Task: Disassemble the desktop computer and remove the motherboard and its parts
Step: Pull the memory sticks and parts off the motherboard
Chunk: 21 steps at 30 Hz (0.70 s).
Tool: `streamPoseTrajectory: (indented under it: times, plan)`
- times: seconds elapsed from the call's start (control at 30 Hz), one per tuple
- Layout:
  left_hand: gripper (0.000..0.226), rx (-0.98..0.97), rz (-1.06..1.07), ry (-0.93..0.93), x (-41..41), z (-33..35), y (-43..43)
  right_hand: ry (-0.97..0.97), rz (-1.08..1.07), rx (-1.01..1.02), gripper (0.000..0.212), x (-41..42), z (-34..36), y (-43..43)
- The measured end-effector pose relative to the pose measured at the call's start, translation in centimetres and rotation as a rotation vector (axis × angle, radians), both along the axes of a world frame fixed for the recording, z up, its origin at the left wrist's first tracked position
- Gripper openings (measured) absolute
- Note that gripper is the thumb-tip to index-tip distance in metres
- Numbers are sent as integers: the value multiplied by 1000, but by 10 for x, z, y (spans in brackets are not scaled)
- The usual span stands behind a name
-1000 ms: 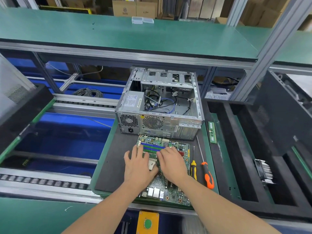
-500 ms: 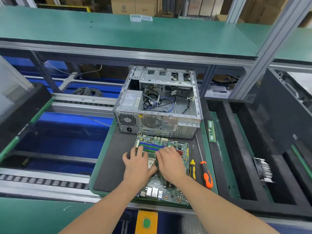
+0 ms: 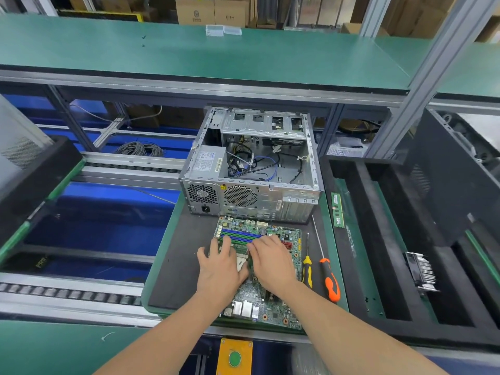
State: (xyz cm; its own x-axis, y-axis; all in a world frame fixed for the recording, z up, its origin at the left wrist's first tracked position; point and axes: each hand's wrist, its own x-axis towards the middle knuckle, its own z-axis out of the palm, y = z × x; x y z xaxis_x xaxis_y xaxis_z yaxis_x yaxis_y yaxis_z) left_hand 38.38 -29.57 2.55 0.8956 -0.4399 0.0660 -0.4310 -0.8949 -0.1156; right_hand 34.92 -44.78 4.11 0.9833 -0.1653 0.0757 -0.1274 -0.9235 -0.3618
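We've got the motherboard (image 3: 266, 307) flat on the tabletop (image 3: 176, 266) right by the case (image 3: 270, 201), both hands on it.
The left hand (image 3: 220, 266) lies spread flat, right hand (image 3: 270, 262) grip unclear; prob. light, stiff & fragile, so lift by bare edges.

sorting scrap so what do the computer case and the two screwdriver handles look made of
Computer case: bare sheet metal, likely steel, dull grey with punched vent holes. Yellow screwdriver handle and orange screwdriver handle: apparently moulded plastic or rubber, smooth coloured with black sections.
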Motion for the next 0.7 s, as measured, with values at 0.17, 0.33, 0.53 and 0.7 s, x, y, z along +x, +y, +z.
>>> streamPoseTrajectory:
  times: [0.17,0.33,0.53,0.7]
  plan:
    - [52,-18,-8,-22,3,-2,-2,-3,-13,-5,41,0,0,1]
    - [52,-42,-20,-28,4,0,3,11,-9,-3,43,1,-2,1]
    - [65,-111,21,74,4,15,0,4,25,12,48,1,-6,-2]
    - [49,-575,139,280,15,25,4,-44,61,95,46,-2,-9,-6]
